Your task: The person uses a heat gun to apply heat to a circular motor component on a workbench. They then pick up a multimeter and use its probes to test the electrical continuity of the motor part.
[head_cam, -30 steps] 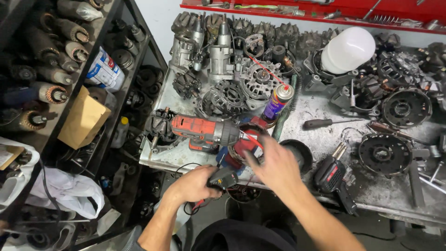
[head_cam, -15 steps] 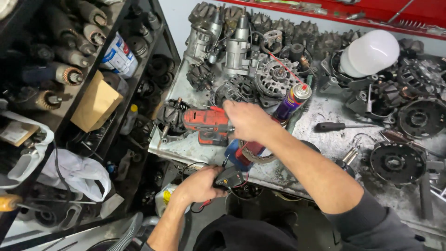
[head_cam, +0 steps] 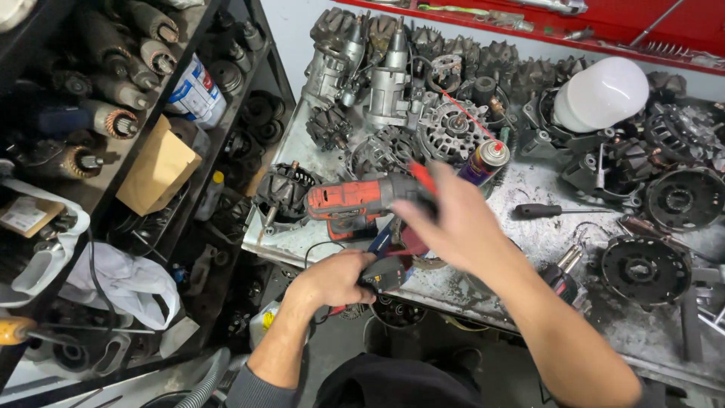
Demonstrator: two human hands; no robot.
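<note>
My left hand (head_cam: pixel 331 281) is closed around a small black handheld device (head_cam: pixel 387 273) at the bench's front edge, with thin wires trailing below it. A red and black cordless power tool (head_cam: pixel 349 204) lies on its side on the metal workbench (head_cam: pixel 529 242) just above. My right hand (head_cam: pixel 447 227) is blurred and reaches over the tool's black rear end, fingers curled against it. A thin red piece shows by the fingertips. Whether that hand grips anything is unclear.
Alternator housings and rotors (head_cam: pixel 445 132) crowd the back of the bench. With them are a spray can (head_cam: pixel 487 159), a white plastic dome (head_cam: pixel 600 94) and a black-handled screwdriver (head_cam: pixel 540 210). Left stands a dark shelf with armatures, a cardboard box (head_cam: pixel 155 170) and a white bag (head_cam: pixel 124 276).
My right hand went from the bench edge up over the red power tool and now sits at its rear end. The left hand keeps hold of the black device. The view has shifted.
</note>
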